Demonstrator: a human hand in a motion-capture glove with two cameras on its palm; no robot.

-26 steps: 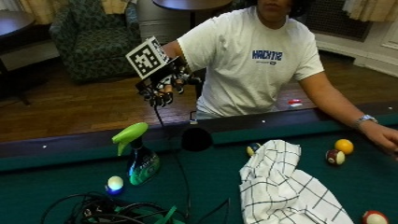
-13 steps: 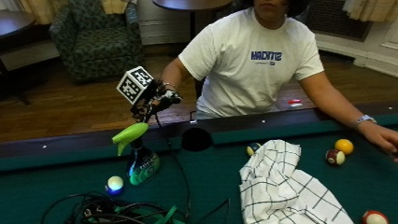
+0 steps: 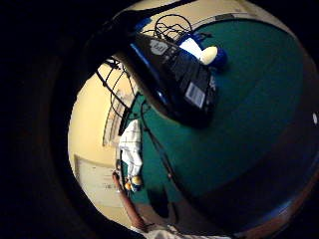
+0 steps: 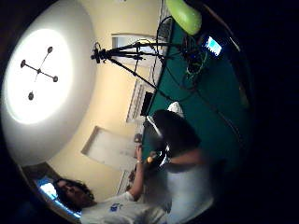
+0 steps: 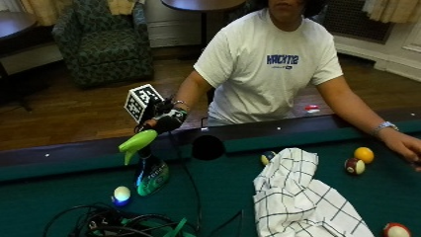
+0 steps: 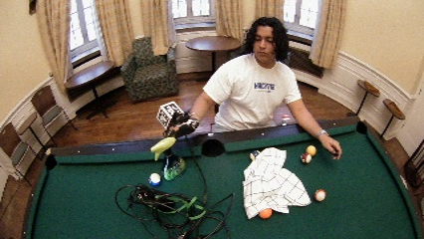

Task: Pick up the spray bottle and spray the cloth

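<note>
Spray bottle (image 5: 148, 165) upright, green nozzle pointing down-left, gloved right hand (image 5: 166, 118) just above, grip unclear

Pool balls (image 5: 363, 154) on green felt; cable tangle (image 6: 165, 206) near front; armchair (image 5: 105, 42) behind.

Cream walls (image 6: 13, 59) with white wainscot along the curved right side. Tall windows (image 6: 189, 9) behind beige curtains (image 6: 114, 27), daylight coming in. Dark wood plank floor (image 6: 132, 122). Green patterned armchair (image 6: 151, 69) near a round dark wooden table (image 6: 212, 44); another dark table (image 6: 89, 77) at the left windows. Wooden chairs (image 6: 43, 107) along the left wall, small round stools (image 6: 368, 88) on the right.
</note>
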